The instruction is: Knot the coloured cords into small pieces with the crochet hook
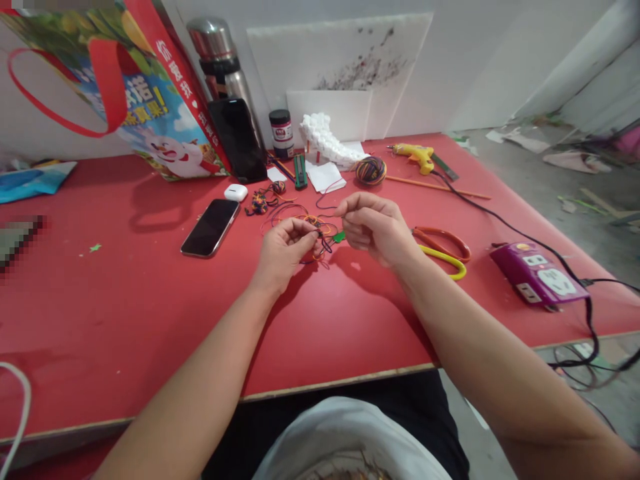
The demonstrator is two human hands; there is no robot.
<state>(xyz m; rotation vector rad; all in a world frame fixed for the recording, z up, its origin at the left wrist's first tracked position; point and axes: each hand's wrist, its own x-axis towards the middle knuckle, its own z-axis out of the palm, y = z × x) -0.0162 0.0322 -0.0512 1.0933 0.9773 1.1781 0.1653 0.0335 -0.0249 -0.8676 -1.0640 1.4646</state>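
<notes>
My left hand (pixel 285 253) is closed in a pinch on a small dark knotted bit of yarn (pixel 326 245) above the table. To its right, my right hand (pixel 376 230) is closed, thumb against fingers, on a thin strand of yarn (pixel 327 207). Loose loops of orange and purple yarn (pixel 296 212) lie behind and between the hands. A small green piece (pixel 339 237) shows beside the right fingertips. Partly covered by the right wrist are scissors or pliers with orange and yellow handles (pixel 450 241); their working end is hidden.
On the red table (pixel 150 320) lie a phone (pixel 211 228), a white earbud case (pixel 236 193) and a multicoloured yarn ball (pixel 371 171). Behind stand a gift bag (pixel 150 100) and a thermos (pixel 220 53). A yellow glue gun (pixel 417 157) and purple power strip (pixel 540 273) are at right.
</notes>
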